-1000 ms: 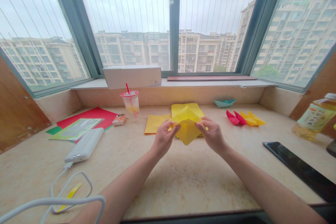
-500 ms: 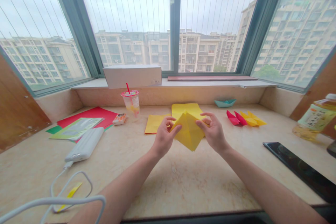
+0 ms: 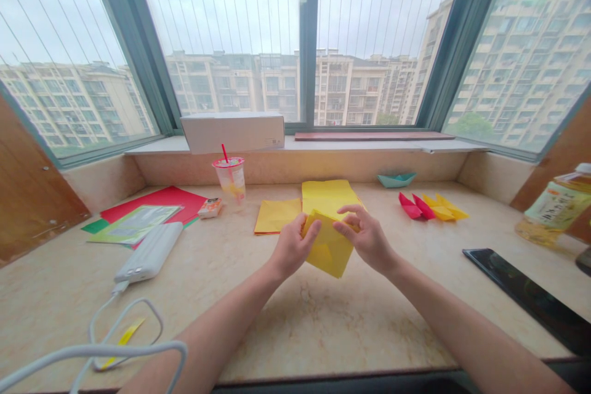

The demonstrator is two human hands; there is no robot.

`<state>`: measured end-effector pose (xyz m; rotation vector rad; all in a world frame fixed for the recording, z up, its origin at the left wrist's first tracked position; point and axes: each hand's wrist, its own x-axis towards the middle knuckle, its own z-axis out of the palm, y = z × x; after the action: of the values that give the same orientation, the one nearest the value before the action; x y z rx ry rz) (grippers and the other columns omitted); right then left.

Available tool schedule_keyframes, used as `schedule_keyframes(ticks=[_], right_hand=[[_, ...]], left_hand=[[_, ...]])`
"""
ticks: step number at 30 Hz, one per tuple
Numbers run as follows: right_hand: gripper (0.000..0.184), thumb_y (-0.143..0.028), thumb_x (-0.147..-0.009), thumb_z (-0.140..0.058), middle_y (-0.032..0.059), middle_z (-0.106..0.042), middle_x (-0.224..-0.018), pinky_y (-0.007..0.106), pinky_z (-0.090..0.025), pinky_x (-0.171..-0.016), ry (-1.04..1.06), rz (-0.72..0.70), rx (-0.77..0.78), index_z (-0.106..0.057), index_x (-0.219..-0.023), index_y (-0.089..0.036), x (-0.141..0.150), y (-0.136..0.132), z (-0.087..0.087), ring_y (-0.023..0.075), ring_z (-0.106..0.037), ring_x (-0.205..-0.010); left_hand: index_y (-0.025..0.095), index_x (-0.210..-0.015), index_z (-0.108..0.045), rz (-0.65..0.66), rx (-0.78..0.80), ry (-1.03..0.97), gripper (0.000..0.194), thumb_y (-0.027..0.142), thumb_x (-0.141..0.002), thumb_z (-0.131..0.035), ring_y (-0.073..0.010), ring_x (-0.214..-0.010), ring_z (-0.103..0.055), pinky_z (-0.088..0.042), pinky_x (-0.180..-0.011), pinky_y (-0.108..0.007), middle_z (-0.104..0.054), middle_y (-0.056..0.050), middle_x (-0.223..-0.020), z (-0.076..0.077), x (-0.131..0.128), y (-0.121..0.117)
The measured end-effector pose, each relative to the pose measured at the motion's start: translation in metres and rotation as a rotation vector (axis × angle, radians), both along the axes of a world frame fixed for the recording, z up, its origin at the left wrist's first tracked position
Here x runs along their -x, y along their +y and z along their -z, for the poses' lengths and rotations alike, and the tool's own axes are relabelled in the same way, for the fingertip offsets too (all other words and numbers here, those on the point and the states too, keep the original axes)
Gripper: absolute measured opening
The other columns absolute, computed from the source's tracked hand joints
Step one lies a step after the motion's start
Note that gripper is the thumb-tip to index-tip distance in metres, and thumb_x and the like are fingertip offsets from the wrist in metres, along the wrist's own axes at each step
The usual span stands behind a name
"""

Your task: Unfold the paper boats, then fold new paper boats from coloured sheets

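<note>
Both hands hold a folded yellow paper (image 3: 329, 250) just above the marble counter (image 3: 323, 314). My left hand (image 3: 292, 246) grips its left edge with thumb on top and fingers curled behind. On the right side, my right hand (image 3: 364, 237) pinches its upper corner with fingertips pressed together. Behind the hands lie flat yellow sheets (image 3: 325, 196) and an orange-yellow sheet (image 3: 273, 217).
A drink cup with red straw (image 3: 229, 178), red and green papers (image 3: 157, 209), a white power bank (image 3: 150, 251) with cable sit left. Folded teal boat (image 3: 396, 180), red (image 3: 413, 207) and yellow (image 3: 444, 209) paper shapes, a dark phone (image 3: 530, 298) and a bottle (image 3: 551, 206) sit right.
The paper has been collapsed from an open diamond shape into a flatter, squarer fold and lowered slightly. Both hands closed in toward each other.
</note>
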<state>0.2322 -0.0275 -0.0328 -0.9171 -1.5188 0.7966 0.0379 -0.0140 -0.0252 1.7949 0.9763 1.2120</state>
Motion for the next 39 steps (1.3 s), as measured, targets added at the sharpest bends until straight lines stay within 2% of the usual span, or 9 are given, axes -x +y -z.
schedule_keyframes(ticks=[5,11,16,19,26,30,32,35,39], right_hand=[[0.041,-0.052,-0.082,-0.066,0.0008,-0.068,-0.076,0.024,-0.048,-0.054,0.047,-0.043,0.089,-0.054,-0.106,-0.021,0.000,0.001,-0.002,0.0164,-0.064,-0.065],[0.046,-0.062,-0.082,-0.061,0.0023,-0.066,-0.068,0.023,-0.045,-0.047,0.025,-0.134,0.143,-0.064,-0.084,-0.016,0.003,0.004,-0.003,0.0129,-0.057,-0.053],[0.039,-0.052,-0.081,-0.068,0.0069,-0.073,-0.093,0.036,-0.056,-0.078,0.036,-0.367,0.207,-0.070,-0.100,-0.018,0.010,-0.003,-0.002,0.0209,-0.068,-0.080],[0.040,-0.051,-0.080,-0.069,0.0076,-0.074,-0.099,0.044,-0.054,-0.089,0.065,-0.372,0.199,-0.072,-0.104,-0.019,0.013,-0.005,-0.001,0.0249,-0.069,-0.091],[0.035,-0.050,-0.078,-0.071,0.0055,-0.075,-0.091,0.043,-0.056,-0.085,0.062,-0.319,0.131,-0.075,-0.097,-0.021,0.012,-0.001,0.003,0.0243,-0.069,-0.086],[0.035,-0.052,-0.080,-0.068,0.0034,-0.074,-0.083,0.040,-0.056,-0.080,0.025,-0.326,0.084,-0.075,-0.095,-0.021,0.013,-0.001,0.006,0.0235,-0.068,-0.081],[0.033,-0.051,-0.081,-0.067,0.0030,-0.073,-0.081,0.038,-0.055,-0.077,-0.008,-0.282,0.042,-0.075,-0.090,-0.021,0.012,-0.002,0.007,0.0228,-0.067,-0.080],[0.029,-0.048,-0.083,-0.066,0.0027,-0.071,-0.080,0.035,-0.052,-0.074,-0.067,-0.206,-0.035,-0.074,-0.083,-0.020,0.011,-0.002,0.007,0.0214,-0.064,-0.077],[0.027,-0.045,-0.087,-0.062,0.0029,-0.068,-0.078,0.032,-0.049,-0.070,-0.145,-0.161,-0.148,-0.072,-0.081,-0.020,0.008,-0.003,0.004,0.0198,-0.061,-0.074]], left_hand=[[0.017,-0.078,-0.059,-0.054,-0.011,-0.049,0.039,0.055,-0.085,-0.059,-0.0141,-0.062,-0.054,-0.039,-0.054,-0.022,-0.061,0.000,-0.070,-0.002,0.000,0.003],[0.016,-0.089,-0.059,-0.047,0.050,-0.190,0.037,0.053,-0.087,-0.057,-0.0175,-0.074,-0.061,-0.047,-0.063,-0.025,-0.067,-0.005,-0.083,-0.004,0.001,0.006],[0.018,-0.105,-0.055,-0.022,0.127,-0.377,0.038,0.051,-0.087,-0.060,-0.0188,-0.077,-0.067,-0.052,-0.066,-0.027,-0.070,-0.007,-0.091,-0.005,-0.003,0.003],[0.023,-0.127,-0.045,0.032,0.183,-0.422,0.051,0.049,-0.086,-0.062,-0.0164,-0.066,-0.066,-0.052,-0.061,-0.026,-0.072,-0.004,-0.087,-0.007,-0.004,0.000],[0.023,-0.120,-0.064,-0.017,0.053,-0.126,0.041,0.048,-0.090,-0.053,-0.0164,-0.072,-0.063,-0.051,-0.063,-0.024,-0.070,-0.003,-0.089,-0.007,0.002,0.002],[0.026,-0.138,-0.051,0.033,0.057,0.060,0.052,0.051,-0.093,-0.045,-0.0176,-0.057,-0.061,-0.052,-0.056,-0.029,-0.070,-0.004,-0.079,-0.005,0.006,-0.002],[0.026,-0.142,-0.047,0.086,-0.032,0.110,0.057,0.048,-0.090,-0.053,-0.0238,-0.077,-0.068,-0.055,-0.074,-0.036,-0.072,-0.009,-0.100,-0.005,0.007,-0.005],[0.024,-0.143,-0.045,0.138,-0.208,0.159,0.066,0.041,-0.083,-0.066,-0.0330,-0.118,-0.057,-0.043,-0.102,-0.045,-0.060,-0.013,-0.133,-0.006,0.007,-0.007],[0.022,-0.147,-0.038,0.184,-0.247,0.218,0.073,0.038,-0.082,-0.067,-0.0332,-0.118,-0.058,-0.043,-0.100,-0.046,-0.060,-0.014,-0.133,-0.007,0.005,-0.009]])
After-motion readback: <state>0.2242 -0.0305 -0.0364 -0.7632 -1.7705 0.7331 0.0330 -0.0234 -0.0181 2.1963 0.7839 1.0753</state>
